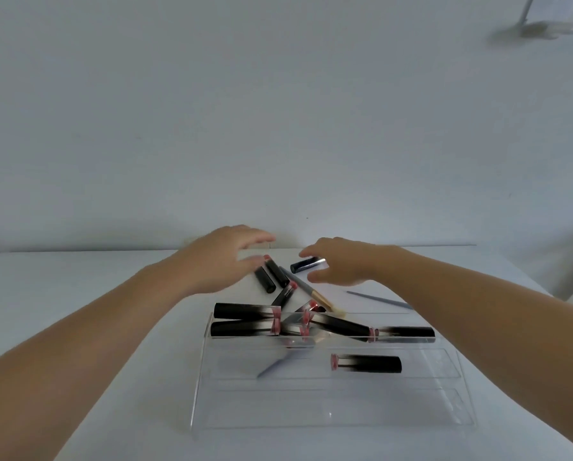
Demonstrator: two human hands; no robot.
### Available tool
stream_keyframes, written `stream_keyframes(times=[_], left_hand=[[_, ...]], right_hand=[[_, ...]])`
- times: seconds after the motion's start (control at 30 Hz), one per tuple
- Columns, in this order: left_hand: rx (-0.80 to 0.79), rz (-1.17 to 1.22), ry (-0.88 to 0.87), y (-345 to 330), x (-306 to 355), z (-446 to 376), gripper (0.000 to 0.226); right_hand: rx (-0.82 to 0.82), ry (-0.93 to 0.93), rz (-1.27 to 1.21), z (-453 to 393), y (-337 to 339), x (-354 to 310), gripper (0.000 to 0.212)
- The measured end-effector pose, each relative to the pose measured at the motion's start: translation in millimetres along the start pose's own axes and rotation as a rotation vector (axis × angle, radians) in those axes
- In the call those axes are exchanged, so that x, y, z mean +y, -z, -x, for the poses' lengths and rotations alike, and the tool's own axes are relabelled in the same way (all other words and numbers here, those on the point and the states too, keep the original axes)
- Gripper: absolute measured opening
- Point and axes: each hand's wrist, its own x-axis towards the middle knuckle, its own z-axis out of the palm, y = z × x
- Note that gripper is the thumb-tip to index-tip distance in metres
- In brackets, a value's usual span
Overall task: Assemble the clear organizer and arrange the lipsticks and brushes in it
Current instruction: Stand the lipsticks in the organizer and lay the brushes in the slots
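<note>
1. My left hand (226, 257) hovers with fingers loosely spread, holding nothing, just above two black lipsticks (271, 277) lying side by side on the white table (62, 287).
2. My right hand (340, 261) is likewise spread and empty; a dark lipstick with a silver end (306, 264) lies between its thumb and forefinger, and whether they touch it I cannot tell.
3. Between my hands a grey-handled brush (306, 289) slants toward me.
4. Another grey brush (380, 299) lies under my right wrist.
5. Nearer me than both hands stands the clear stepped organizer (458, 410), with several lipsticks (245, 319) jumbled across its far tier and one lipstick (366, 363) on the middle tier.
</note>
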Motion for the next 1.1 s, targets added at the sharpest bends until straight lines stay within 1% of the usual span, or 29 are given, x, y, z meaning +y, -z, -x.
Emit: stream_keyframes(times=[0.07,0.1,0.17,0.3,0.33,0.43,0.5,0.57,0.63,0.7,0.77,0.87,0.97,1.07,1.1], left_hand=[[-0.176,-0.231,-0.110,-7.7,-8.0,-18.8,0.056],[-0.239,-0.290,-0.142,-12.7,-11.7,-25.1,0.061],[-0.285,-0.337,-0.182,-24.4,-20.6,-32.9,0.065],[-0.204,-0.362,-0.246,-40.8,-37.3,-36.3,0.056],[-0.181,-0.360,-0.252,-44.0,-41.3,-35.8,0.054],[-0.128,-0.366,-0.242,-53.6,-53.7,-33.4,0.056],[-0.095,-0.341,-0.220,-58.4,-60.9,-31.3,0.055],[-0.086,-0.325,-0.205,-60.6,-63.6,-31.2,0.053],[-0.085,-0.321,-0.202,-61.0,-63.1,-31.3,0.055],[-0.067,-0.314,-0.206,-61.2,-62.1,-30.2,0.056],[-0.052,-0.324,-0.211,-61.0,-62.1,-28.7,0.054],[-0.016,-0.347,-0.242,-60.8,-61.2,-28.9,0.049],[0.043,-0.350,-0.267,-62.6,-62.4,-29.5,0.045],[0.078,-0.328,-0.272,-64.3,-66.6,-27.5,0.041],[0.094,-0.313,-0.259,-64.5,-67.7,-26.4,0.042]], right_hand=[[0.024,0.028,0.050,-0.1,-2.4,-2.5,0.048],[0.040,0.039,0.070,0.2,-3.9,-3.2,0.042],[0.063,0.047,0.094,1.3,-5.9,-4.2,0.032],[0.051,0.083,0.121,7.4,-1.2,-4.4,0.017],[0.064,0.095,0.121,9.8,1.4,-4.8,0.017],[0.139,0.122,0.008,16.9,10.0,-9.6,0.020],[0.153,0.164,-0.080,20.2,13.5,-19.7,0.019],[0.109,0.218,-0.092,21.2,15.5,-33.4,0.018],[0.018,0.247,-0.053,19.2,16.2,-45.6,0.015],[-0.076,0.267,-0.020,16.7,15.9,-53.7,0.023],[-0.131,0.287,-0.025,14.0,14.7,-56.7,0.029],[-0.157,0.295,-0.087,10.7,11.6,-57.2,0.018],[-0.148,0.297,-0.075,8.0,10.0,-57.0,0.011],[-0.101,0.283,-0.030,10.8,13.4,-52.5,0.020],[-0.088,0.267,-0.039,12.5,15.6,-48.9,0.018]])
